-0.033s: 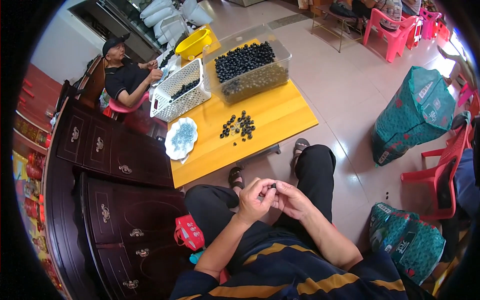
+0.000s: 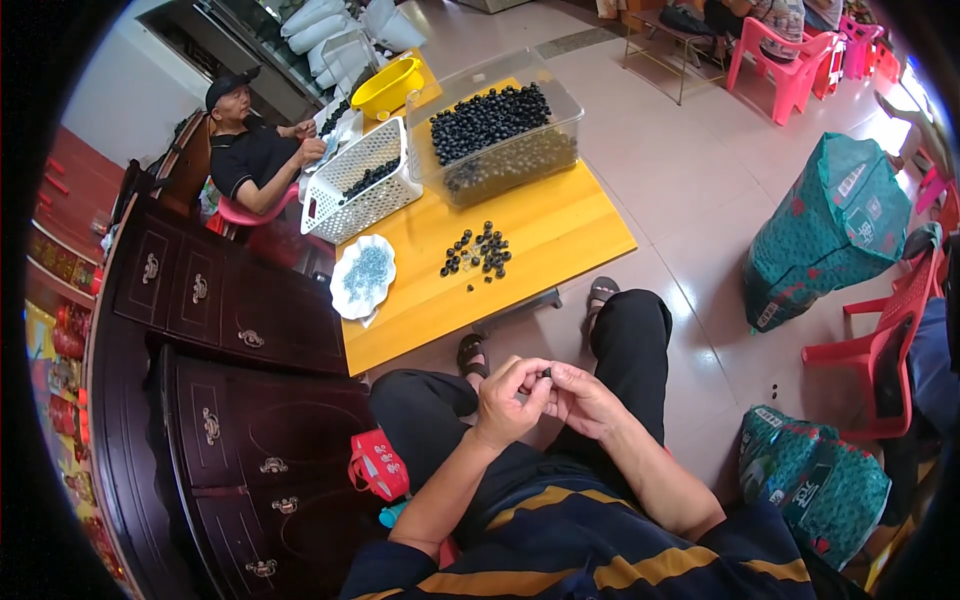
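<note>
A small dark bead [image 2: 546, 373] sits pinched between the fingertips of both hands, held over the person's lap above the black trousers. The left hand [image 2: 510, 400] is curled with its thumb and forefinger closed on the bead, and the right hand [image 2: 585, 400] meets it from the other side, fingers bent in to the same spot. The grip looks slight, so the bead could slip out and drop to the tiled floor [image 2: 690, 200], where it would likely roll off between the sandalled feet. Ahead, the yellow bench [image 2: 560, 230] carries a loose cluster of dark beads [image 2: 478, 252] lying well in from its near edge; a knock to the bench could scatter them. Beyond them stand a clear tub of beads [image 2: 495, 130], a white basket [image 2: 362, 180] and a white dish [image 2: 363, 275].
</note>
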Demonstrator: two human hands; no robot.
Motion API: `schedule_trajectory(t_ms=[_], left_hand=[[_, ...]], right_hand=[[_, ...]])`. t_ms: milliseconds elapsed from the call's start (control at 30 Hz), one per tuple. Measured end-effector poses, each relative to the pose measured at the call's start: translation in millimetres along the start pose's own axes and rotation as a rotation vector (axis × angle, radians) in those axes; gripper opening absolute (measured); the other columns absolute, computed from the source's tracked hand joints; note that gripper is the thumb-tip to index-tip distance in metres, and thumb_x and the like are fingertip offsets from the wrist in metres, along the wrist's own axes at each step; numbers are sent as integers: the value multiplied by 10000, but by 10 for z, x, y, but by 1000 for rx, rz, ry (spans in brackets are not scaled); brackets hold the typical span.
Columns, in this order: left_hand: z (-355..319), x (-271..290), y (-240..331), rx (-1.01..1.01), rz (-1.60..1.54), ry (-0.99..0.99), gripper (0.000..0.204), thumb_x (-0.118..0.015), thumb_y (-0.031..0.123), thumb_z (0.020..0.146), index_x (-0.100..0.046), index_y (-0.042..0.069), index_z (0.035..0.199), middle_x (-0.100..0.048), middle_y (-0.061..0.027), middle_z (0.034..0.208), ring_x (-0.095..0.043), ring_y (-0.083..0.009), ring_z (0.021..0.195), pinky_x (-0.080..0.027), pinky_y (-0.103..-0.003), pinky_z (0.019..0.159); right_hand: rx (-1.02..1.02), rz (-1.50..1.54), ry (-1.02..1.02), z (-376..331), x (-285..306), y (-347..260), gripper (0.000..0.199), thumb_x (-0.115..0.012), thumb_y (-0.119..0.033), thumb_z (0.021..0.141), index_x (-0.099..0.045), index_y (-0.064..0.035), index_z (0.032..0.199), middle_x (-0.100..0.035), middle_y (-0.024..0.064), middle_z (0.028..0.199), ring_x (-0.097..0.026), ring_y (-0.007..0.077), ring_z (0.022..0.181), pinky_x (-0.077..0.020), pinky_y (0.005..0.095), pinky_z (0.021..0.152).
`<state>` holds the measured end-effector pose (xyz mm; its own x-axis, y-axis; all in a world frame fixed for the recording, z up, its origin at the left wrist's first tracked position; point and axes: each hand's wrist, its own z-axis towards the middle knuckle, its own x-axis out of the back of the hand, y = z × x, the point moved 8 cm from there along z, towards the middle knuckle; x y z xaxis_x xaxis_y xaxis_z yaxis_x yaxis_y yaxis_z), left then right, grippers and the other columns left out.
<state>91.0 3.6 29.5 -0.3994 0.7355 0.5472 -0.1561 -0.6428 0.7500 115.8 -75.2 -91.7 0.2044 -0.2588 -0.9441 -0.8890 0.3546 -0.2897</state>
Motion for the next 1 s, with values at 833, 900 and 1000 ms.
schedule_trajectory(t_ms=[833, 900, 1000], left_hand=[[-111, 114, -241, 156, 44, -133, 74, -685, 36, 830, -627, 22, 874, -660, -99, 745, -644, -185, 583, -496, -298, 545], [-110, 111, -240, 145, 57, -126, 73, -680, 40, 835, -619, 23, 873, -659, -97, 743, -639, -183, 578, -491, -303, 541], [-109, 82, -275, 168, 36, -144, 71, -668, 43, 836, -609, 26, 872, -653, -107, 739, -637, -206, 580, -485, -319, 541]], right_hand=[[82, -451, 228, -17, 53, -111, 173, -742, -236, 915, -652, -99, 971, -659, -25, 828, -611, 64, 700, -502, 201, 663], [84, -457, 238, -18, 62, -106, 172, -742, -234, 915, -652, -98, 969, -660, -24, 826, -611, 63, 701, -500, 200, 661], [84, -467, 252, -26, 60, -119, 170, -740, -235, 917, -653, -97, 964, -661, -24, 819, -609, 61, 700, -493, 199, 656]])
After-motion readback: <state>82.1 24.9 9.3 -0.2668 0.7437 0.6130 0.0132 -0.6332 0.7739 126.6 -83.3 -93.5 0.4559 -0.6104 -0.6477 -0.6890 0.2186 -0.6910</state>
